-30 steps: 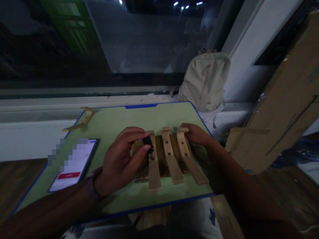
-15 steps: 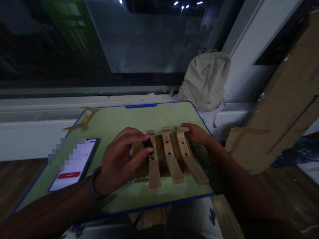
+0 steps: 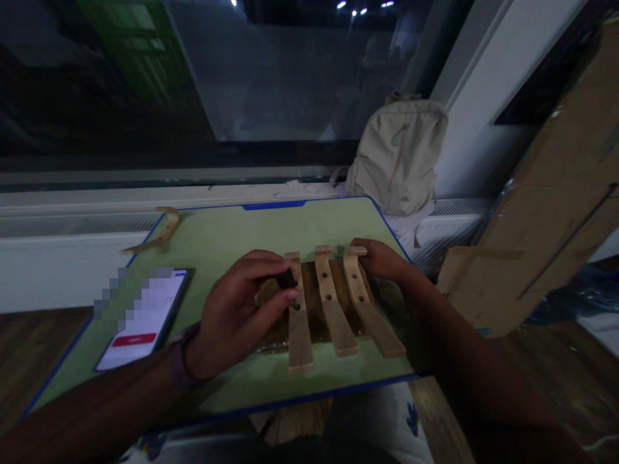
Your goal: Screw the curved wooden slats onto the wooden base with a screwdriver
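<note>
The thumb (image 3: 271, 312) of the left hand (image 3: 231, 316) has slid toward the near right since the first picture, covering more of the low end of the black piece (image 3: 286, 279), whose slant has altered over the leftmost wooden hook (image 3: 300, 345). The forefinger's tip (image 3: 283, 265) has edged rightward, and the knuckles have sunk slightly toward the near side.

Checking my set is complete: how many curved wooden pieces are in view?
4. Over the brown panel lie a left piece, a middle piece and a right piece; the fourth piece is at the far left corner of the green table.
</note>
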A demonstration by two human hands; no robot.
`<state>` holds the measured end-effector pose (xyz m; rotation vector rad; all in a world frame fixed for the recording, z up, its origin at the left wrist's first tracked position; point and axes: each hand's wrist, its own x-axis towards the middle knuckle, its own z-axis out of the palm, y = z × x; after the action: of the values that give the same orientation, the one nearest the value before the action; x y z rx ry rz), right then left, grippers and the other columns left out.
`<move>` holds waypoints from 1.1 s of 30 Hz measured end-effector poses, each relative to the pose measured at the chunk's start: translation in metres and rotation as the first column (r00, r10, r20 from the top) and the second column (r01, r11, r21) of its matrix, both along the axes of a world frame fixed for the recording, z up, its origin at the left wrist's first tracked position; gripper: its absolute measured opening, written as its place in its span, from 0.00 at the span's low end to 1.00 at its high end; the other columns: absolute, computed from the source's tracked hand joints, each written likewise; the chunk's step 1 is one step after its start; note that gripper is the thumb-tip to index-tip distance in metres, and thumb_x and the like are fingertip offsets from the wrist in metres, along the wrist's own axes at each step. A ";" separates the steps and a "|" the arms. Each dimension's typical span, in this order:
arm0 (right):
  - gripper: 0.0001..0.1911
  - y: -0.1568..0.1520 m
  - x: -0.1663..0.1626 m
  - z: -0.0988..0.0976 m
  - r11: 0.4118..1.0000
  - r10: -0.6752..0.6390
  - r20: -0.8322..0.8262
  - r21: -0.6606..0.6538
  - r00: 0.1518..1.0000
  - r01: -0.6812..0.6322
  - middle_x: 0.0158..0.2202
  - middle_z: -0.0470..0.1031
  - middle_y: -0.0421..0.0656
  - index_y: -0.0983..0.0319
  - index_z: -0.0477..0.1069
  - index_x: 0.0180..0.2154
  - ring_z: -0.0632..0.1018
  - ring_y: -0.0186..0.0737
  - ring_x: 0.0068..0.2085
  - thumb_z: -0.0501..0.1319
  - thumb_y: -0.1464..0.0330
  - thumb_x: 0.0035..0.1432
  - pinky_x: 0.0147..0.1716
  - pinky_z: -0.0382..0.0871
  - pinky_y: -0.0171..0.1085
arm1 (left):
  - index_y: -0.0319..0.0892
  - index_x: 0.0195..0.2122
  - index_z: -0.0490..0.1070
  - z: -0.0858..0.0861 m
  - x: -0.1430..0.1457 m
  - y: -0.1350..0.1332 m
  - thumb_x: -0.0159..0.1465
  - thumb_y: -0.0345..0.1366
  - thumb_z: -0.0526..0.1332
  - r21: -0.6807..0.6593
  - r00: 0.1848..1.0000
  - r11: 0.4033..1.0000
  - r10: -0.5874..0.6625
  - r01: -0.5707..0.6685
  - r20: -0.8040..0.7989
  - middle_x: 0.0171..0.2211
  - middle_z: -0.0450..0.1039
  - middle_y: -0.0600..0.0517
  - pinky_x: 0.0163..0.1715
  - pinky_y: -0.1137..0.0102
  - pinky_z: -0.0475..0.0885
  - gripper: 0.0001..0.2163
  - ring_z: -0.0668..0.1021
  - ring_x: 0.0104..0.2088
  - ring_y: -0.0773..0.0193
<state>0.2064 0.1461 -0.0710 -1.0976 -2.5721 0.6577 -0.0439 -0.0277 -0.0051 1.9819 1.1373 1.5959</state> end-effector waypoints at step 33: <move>0.07 0.000 0.000 0.000 1.000 0.004 -0.006 -0.009 1.000 -0.004 0.35 0.76 0.48 0.62 0.69 0.31 0.75 0.44 0.37 0.53 0.72 0.52 0.39 0.66 0.38 | 0.50 0.52 0.69 0.001 0.001 -0.002 0.62 0.25 0.60 -0.050 1.000 0.999 -0.009 0.008 -0.012 0.47 0.72 0.49 0.46 0.65 0.75 0.19 0.77 0.46 0.62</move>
<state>0.2068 0.1464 -0.0707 -1.0914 -2.5693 0.6730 -0.0427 -0.0292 -0.0044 1.9646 1.1607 1.5384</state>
